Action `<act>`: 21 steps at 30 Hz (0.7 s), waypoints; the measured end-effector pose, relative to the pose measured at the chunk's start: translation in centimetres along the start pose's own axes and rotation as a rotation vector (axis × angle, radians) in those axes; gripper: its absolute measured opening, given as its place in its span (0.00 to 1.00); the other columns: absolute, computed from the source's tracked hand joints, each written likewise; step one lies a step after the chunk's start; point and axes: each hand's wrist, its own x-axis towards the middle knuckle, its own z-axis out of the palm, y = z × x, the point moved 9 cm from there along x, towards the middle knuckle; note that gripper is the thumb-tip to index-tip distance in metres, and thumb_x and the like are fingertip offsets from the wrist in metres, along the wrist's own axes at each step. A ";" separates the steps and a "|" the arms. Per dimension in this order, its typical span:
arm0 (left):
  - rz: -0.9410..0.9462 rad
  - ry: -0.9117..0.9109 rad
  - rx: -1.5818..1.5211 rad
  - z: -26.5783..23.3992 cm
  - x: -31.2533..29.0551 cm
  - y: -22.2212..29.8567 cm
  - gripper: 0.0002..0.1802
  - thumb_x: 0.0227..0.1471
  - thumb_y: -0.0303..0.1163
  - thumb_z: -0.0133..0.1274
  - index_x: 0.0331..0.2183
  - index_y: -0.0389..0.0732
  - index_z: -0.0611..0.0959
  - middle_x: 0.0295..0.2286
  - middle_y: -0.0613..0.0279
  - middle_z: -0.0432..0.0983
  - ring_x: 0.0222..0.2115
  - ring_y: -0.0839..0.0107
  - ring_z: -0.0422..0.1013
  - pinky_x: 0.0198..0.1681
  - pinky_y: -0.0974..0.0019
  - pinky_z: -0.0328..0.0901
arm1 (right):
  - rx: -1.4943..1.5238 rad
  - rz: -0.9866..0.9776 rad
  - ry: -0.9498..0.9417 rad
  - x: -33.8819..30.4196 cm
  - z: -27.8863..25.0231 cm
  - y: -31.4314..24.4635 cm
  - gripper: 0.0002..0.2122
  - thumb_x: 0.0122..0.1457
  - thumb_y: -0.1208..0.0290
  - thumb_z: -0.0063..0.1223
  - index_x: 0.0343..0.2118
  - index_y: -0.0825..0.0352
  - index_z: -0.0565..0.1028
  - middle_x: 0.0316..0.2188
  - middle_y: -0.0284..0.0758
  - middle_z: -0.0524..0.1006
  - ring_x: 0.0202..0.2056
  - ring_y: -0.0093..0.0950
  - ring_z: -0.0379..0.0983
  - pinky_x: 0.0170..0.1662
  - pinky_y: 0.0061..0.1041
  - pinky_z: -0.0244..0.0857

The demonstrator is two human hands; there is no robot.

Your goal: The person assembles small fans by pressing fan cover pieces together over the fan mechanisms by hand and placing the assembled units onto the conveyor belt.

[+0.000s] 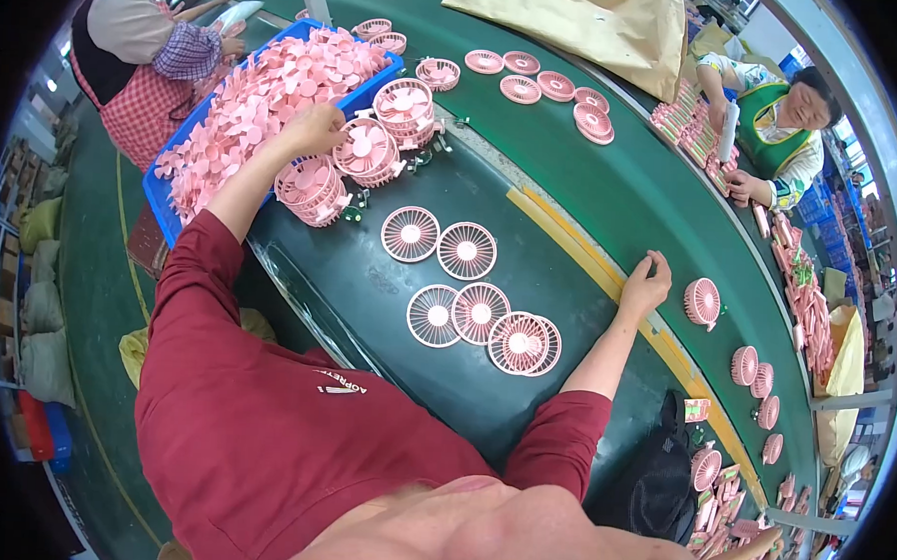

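My left hand (313, 131) is at the right edge of a heap of pink fan blades (266, 97), beside stacked round pink fan housings (366, 148). Its fingers are curled together at the nearest stack, and what they hold, if anything, is hidden. Another stack of housings (310, 186) stands just below that wrist. My right hand (648, 283) is over the belt's yellow edge strip (580, 248), fingers loosely bent and apart, with nothing visible in them. Between my arms, several round pink fan grilles (467, 251) lie flat on the dark table (368, 287), some overlapping.
A blue crate (162, 199) holds the blades. The green conveyor belt (613, 187) carries pink grilles (557, 85) and fan housings (702, 302). A black bag (650, 484) lies at lower right. A co-worker (776, 124) sits across the belt; another person (143, 66) stands at far left.
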 end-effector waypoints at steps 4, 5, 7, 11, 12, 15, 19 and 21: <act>-0.119 0.129 -0.365 -2.3 -1.0 -2.4 0.11 0.42 0.32 0.56 0.28 0.34 0.83 0.22 0.54 0.79 0.24 0.63 0.78 0.28 0.62 0.70 | 0.010 -0.002 -0.001 0.1 -0.2 -0.1 0.07 0.55 0.75 0.54 0.36 0.66 0.80 0.41 0.40 0.79 0.45 0.40 0.73 0.49 0.37 0.66; -0.186 0.110 -0.581 -2.2 -1.3 -3.2 0.10 0.43 0.30 0.56 0.28 0.32 0.82 0.22 0.56 0.79 0.23 0.66 0.78 0.26 0.64 0.70 | 0.018 0.008 -0.003 0.2 -0.3 -0.2 0.07 0.55 0.75 0.54 0.35 0.66 0.80 0.41 0.40 0.79 0.45 0.40 0.73 0.49 0.37 0.66; -0.218 0.143 -0.573 -2.8 -1.8 -4.1 0.10 0.46 0.29 0.56 0.27 0.31 0.81 0.21 0.60 0.78 0.21 0.71 0.77 0.22 0.69 0.69 | 0.029 0.017 -0.004 0.2 -0.2 -0.3 0.06 0.55 0.75 0.54 0.35 0.66 0.80 0.41 0.39 0.79 0.45 0.40 0.73 0.49 0.37 0.66; -0.179 0.070 -0.216 -1.6 -1.5 -2.6 0.15 0.50 0.38 0.56 0.24 0.34 0.81 0.18 0.59 0.78 0.21 0.71 0.77 0.24 0.66 0.69 | 0.030 0.043 -0.011 0.2 -0.3 0.0 0.06 0.55 0.75 0.55 0.35 0.66 0.80 0.40 0.39 0.80 0.44 0.40 0.73 0.49 0.37 0.66; -0.148 0.069 -0.100 -1.2 -1.4 -1.4 0.16 0.53 0.39 0.55 0.22 0.35 0.80 0.18 0.60 0.78 0.21 0.73 0.77 0.22 0.67 0.68 | 0.031 0.052 -0.013 0.2 -0.3 0.1 0.06 0.54 0.75 0.55 0.35 0.66 0.80 0.40 0.39 0.80 0.44 0.40 0.73 0.48 0.37 0.66; -0.069 0.032 -0.132 -0.2 -1.1 -0.7 0.20 0.53 0.44 0.55 0.25 0.35 0.81 0.20 0.54 0.79 0.23 0.65 0.77 0.26 0.61 0.68 | 0.035 0.038 -0.010 0.1 -0.1 -0.3 0.06 0.54 0.75 0.55 0.35 0.66 0.80 0.40 0.40 0.80 0.44 0.40 0.74 0.48 0.37 0.66; 0.025 0.259 0.089 -3.8 -2.1 3.9 0.16 0.49 0.45 0.58 0.26 0.40 0.83 0.21 0.53 0.78 0.25 0.55 0.76 0.29 0.54 0.68 | 0.042 0.007 0.024 0.3 -0.5 0.0 0.06 0.54 0.76 0.54 0.34 0.67 0.80 0.39 0.41 0.80 0.43 0.41 0.74 0.48 0.37 0.67; 0.191 0.359 -0.017 -5.4 -3.4 7.8 0.11 0.49 0.38 0.58 0.27 0.39 0.82 0.24 0.52 0.78 0.28 0.55 0.75 0.30 0.55 0.67 | 0.045 -0.003 0.028 0.2 -0.5 -0.2 0.06 0.54 0.76 0.54 0.34 0.68 0.80 0.38 0.42 0.80 0.42 0.41 0.75 0.48 0.36 0.68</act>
